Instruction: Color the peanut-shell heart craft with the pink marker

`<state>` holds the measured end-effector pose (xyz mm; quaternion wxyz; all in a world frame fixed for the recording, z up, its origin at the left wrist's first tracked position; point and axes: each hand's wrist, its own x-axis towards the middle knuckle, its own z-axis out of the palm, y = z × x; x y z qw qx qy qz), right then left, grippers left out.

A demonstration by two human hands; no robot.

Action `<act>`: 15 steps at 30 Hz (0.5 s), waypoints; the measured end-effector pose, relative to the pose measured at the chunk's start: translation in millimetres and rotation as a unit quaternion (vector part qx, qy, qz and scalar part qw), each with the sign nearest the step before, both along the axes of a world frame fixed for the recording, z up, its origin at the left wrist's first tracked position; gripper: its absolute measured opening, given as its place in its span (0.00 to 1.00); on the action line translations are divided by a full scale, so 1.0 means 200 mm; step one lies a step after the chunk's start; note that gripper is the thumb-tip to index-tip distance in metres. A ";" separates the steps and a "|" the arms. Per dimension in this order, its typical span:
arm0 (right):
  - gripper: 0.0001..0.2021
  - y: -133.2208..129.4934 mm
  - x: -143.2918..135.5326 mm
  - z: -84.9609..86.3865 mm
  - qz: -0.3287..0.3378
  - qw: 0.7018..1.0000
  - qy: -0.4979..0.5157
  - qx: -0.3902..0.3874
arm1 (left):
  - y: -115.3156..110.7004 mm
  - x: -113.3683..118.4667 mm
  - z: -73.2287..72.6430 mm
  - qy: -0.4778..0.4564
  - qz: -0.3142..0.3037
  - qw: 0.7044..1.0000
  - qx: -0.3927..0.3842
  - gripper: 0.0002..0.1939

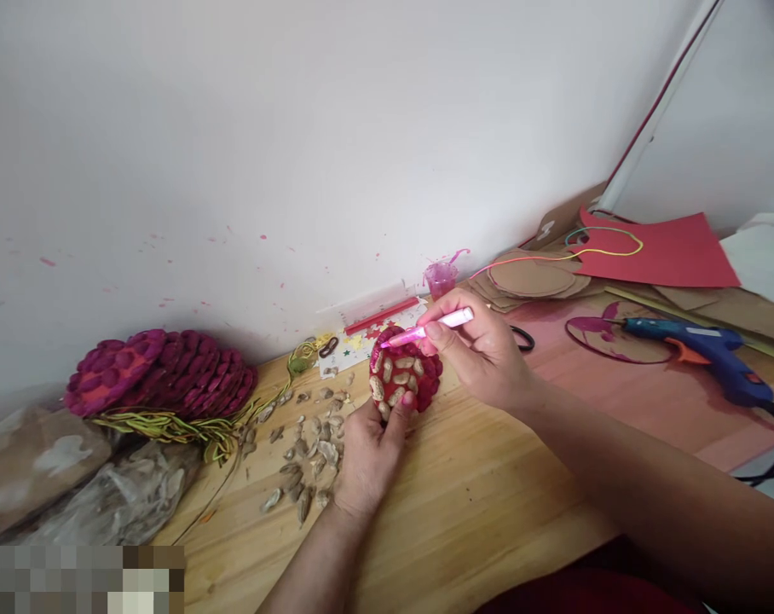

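Note:
My left hand (pixel 375 439) grips the near edge of a round red disc (pixel 401 362), thumb on top. Peanut shells (pixel 387 370) cover its face; those along the far and right rim are coated magenta, while the middle and left ones are mostly plain. In my right hand (pixel 480 345) is a paintbrush (pixel 447 321) with a white handle end and pink-stained front. Its tip touches the shells at the disc's upper left. Behind the hands, against the wall, stands a small clear cup (pixel 441 277) of pink paint.
Loose peanut shells (pixel 307 456) lie left of my left hand. Finished-looking magenta discs (pixel 163 371) lean in a row by yellow-green yarn (pixel 170 424). To the right are a blue glue gun (pixel 700 341), cardboard circles (pixel 531 273) and red paper (pixel 655 247). Plastic bags (pixel 124 490) sit at left.

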<state>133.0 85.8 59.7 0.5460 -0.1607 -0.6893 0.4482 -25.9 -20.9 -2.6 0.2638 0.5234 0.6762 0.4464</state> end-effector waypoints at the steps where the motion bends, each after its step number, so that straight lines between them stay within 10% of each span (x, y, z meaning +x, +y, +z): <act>1: 0.12 0.00 0.00 0.00 0.001 1.000 -0.005 -0.003 | 0.00 0.01 0.00 -0.021 -0.008 1.000 0.000 0.24; 15: 0.01 -0.04 0.00 0.01 -0.140 0.960 -0.106 0.220 | 0.00 0.04 0.02 -0.206 -0.065 0.976 -0.006 0.21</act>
